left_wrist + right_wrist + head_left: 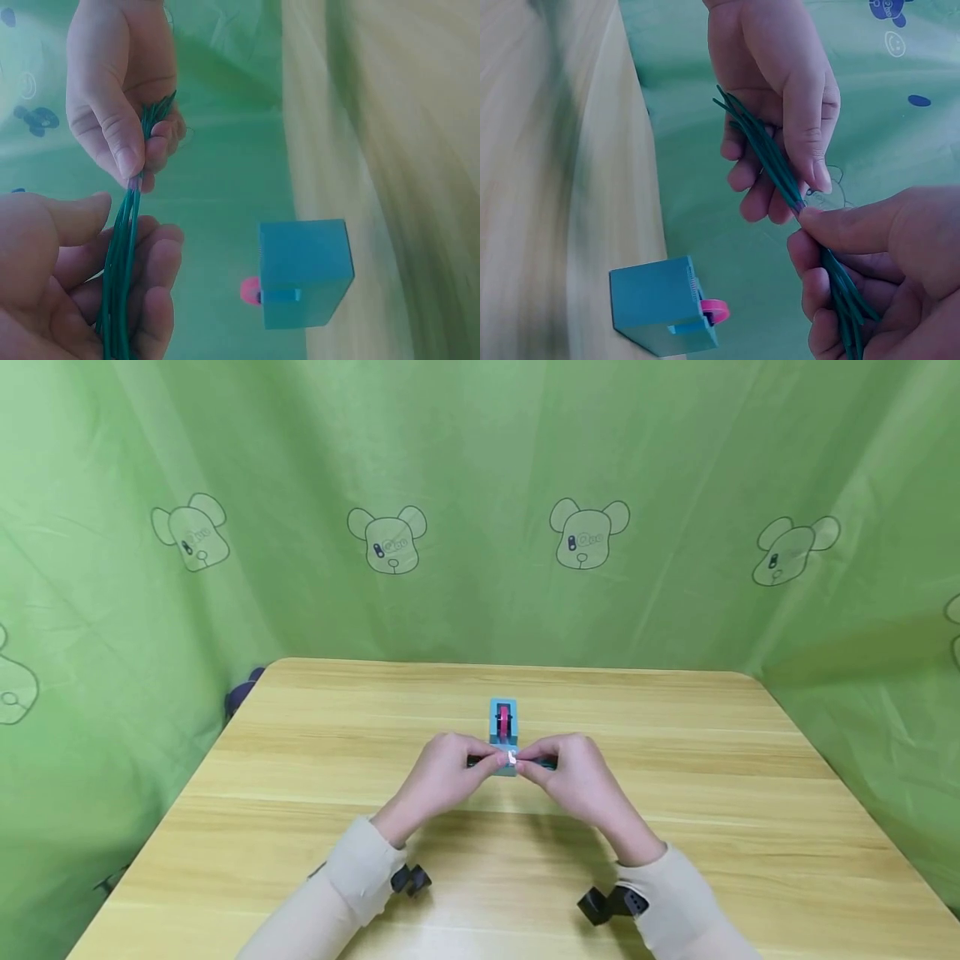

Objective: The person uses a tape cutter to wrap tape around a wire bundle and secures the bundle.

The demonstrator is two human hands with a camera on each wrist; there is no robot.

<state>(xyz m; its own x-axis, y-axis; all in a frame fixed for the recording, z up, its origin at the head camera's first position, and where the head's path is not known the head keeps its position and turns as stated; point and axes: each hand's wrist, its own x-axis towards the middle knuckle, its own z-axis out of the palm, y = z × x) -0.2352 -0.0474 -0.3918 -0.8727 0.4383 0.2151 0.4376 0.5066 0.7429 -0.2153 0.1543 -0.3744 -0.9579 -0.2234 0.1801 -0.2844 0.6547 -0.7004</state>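
Pinching green strands, fingers face a faint-lettered curtain.

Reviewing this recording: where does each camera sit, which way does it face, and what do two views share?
Head: worn on the head, facing forward and down over the table to the green curtain; left hand, right hand and sleeves show.
Left wrist: worn there, facing the green strands, curtain beyond; both hands show.
Right wrist: worn there, facing the same strands, curtain beyond; both hands show.
Shared: both wrist views include the blue tape dispenser.
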